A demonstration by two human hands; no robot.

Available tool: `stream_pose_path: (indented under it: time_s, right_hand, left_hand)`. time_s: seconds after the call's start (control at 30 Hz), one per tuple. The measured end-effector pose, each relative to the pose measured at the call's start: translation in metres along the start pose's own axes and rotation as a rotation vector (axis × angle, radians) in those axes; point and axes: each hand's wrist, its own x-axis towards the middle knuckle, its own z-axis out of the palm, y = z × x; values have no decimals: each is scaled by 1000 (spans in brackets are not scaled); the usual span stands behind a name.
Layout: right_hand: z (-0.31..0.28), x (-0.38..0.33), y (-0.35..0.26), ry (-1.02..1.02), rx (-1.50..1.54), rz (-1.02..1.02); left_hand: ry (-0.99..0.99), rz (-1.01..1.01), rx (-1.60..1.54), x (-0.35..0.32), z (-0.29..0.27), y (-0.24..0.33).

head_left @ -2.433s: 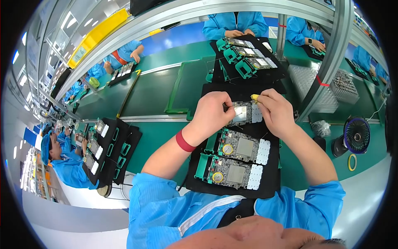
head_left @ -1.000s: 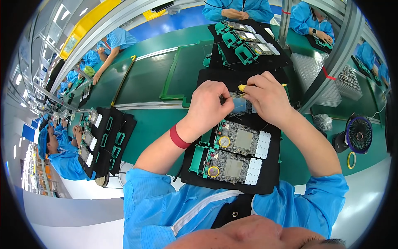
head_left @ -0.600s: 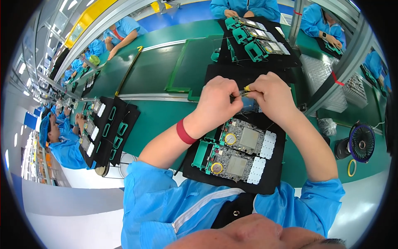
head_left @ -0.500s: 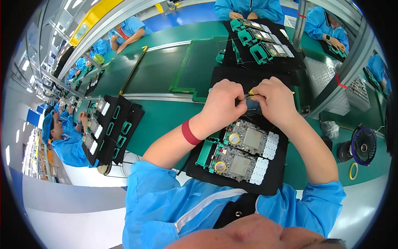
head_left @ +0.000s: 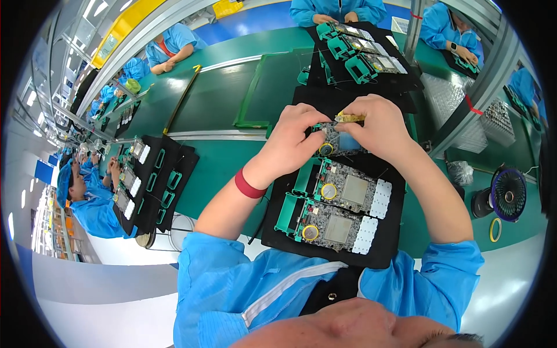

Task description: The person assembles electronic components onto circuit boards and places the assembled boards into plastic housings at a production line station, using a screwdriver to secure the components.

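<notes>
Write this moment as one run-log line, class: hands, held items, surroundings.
left hand: grips circuit board | right hand: pinches yellow strip over it | black tray: two boards below

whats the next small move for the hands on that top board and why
Probably press the yellow strip down onto the circuit board: the right hand pinches it just above the board's top edge while the left hand steadies the board.

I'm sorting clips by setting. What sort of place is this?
Most likely an electronics assembly line in a factory. Both hands, left hand and right hand, work on a circuit board above a black tray of similar boards, beside a long green conveyor belt with blue-coated workers alongside.
</notes>
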Motion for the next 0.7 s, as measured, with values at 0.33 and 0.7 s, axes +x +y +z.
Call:
stream_pose_path:
  time_s: [0.33, 0.7]
  right_hand:
    - [0, -1, -3, -20, -9, -31]
    - [8, -17, -8, 213, -64, -149]
  left_hand:
    - [101, -98, -33, 2, 9, 4]
    - [101, -104, 29, -1, 11, 3]
